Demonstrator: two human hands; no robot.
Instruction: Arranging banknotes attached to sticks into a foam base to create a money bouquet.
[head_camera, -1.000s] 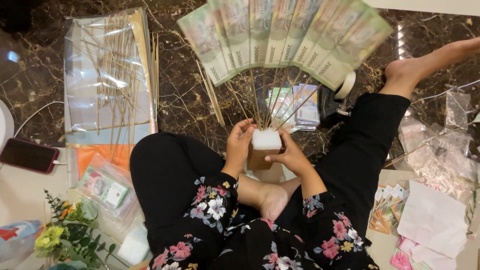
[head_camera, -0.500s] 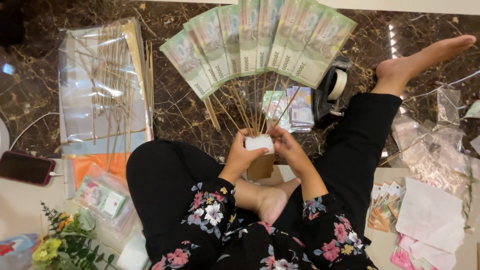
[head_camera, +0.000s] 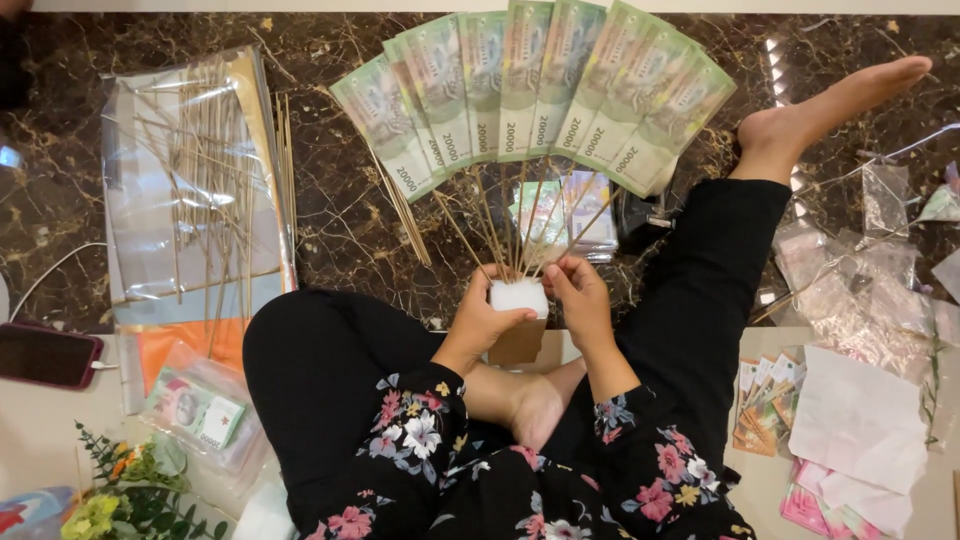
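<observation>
Two hands at centre: your left hand (head_camera: 482, 318) wraps fingers around the white foam block (head_camera: 519, 297); your right hand (head_camera: 578, 293), at its 3 o'clock, pinches a wooden skewer (head_camera: 578, 234). Green banknotes (head_camera: 530, 90) fan at 12 o'clock; loose sticks (head_camera: 205, 170) at 10.

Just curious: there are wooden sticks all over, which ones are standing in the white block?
The sticks carrying the fanned green banknotes; the others lie loose on plastic sheets at the left.
</observation>
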